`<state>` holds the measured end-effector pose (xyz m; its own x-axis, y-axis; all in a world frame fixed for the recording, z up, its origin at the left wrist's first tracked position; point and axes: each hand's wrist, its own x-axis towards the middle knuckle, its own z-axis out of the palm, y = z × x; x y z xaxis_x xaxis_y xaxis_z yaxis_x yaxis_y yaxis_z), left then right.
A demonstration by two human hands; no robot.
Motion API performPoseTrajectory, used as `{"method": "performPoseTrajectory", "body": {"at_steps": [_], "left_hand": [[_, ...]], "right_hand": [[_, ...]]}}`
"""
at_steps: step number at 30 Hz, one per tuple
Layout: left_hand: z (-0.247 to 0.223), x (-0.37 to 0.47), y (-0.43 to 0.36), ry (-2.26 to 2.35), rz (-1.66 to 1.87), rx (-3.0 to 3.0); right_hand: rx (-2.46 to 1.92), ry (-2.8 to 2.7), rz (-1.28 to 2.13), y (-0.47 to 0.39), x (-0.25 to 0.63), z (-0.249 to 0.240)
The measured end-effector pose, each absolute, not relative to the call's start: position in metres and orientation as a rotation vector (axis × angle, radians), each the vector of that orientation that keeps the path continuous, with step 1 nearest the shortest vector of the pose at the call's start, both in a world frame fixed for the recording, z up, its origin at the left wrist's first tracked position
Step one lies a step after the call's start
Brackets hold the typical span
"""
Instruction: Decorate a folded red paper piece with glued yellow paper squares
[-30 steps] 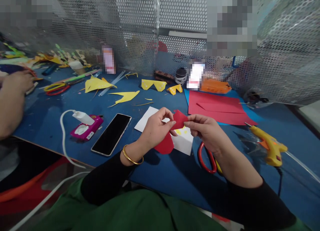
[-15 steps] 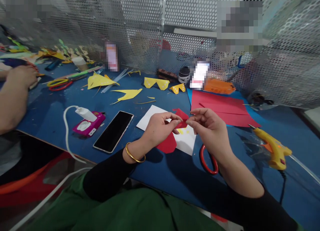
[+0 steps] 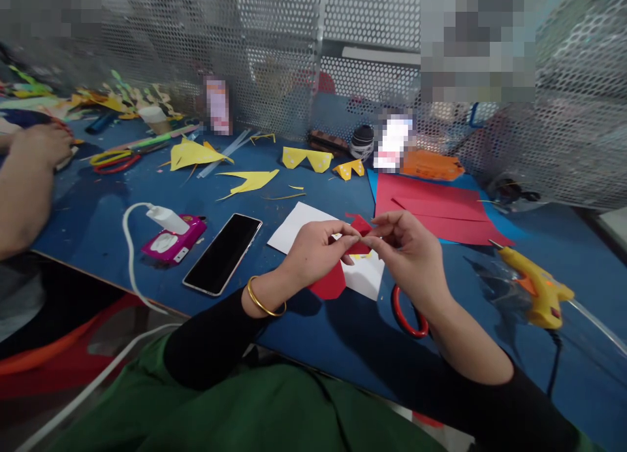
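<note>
My left hand and my right hand meet fingertip to fingertip, both pinching a small piece of red paper. Its lower edge is partly hidden by my fingers. Beneath them a white sheet lies on the blue table, with yellow marks or bits near its middle. A larger red paper shape sits under my left hand, overlapping the sheet. Red-handled scissors lie below my right hand, their blades hidden.
A black phone and a purple power socket are at left. Yellow paper glasses stand ahead. Red sheets and a yellow glue gun lie at right. Another person's hand rests far left.
My fingertips have come together over the red paper, closing the small gap between my hands. The view has shifted slightly.
</note>
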<state>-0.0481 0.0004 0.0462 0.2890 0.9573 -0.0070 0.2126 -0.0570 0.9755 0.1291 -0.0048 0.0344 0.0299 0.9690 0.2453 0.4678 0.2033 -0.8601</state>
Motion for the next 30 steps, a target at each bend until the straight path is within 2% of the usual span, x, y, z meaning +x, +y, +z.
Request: {"method": "performPoseTrajectory", "body": {"at_steps": [8, 15, 23, 30], "left_hand": [[0.047, -0.048, 0.001, 1.131, 0.909, 1.496], [0.051, -0.054, 0.007, 1.239, 1.052, 1.482], [0.045, -0.055, 0.01, 1.22, 1.138, 1.486], [0.047, -0.053, 0.007, 1.237, 1.108, 1.474]], "right_hand": [[-1.388, -1.589, 0.673, -0.006, 0.128, 0.038], [-1.447, -1.687, 0.406, -0.012, 0.142, 0.047], [-1.695, -2.247, 0.556, -0.011, 0.134, 0.003], [-1.708, -2.31, 0.562, -0.008, 0.134, -0.005]]}}
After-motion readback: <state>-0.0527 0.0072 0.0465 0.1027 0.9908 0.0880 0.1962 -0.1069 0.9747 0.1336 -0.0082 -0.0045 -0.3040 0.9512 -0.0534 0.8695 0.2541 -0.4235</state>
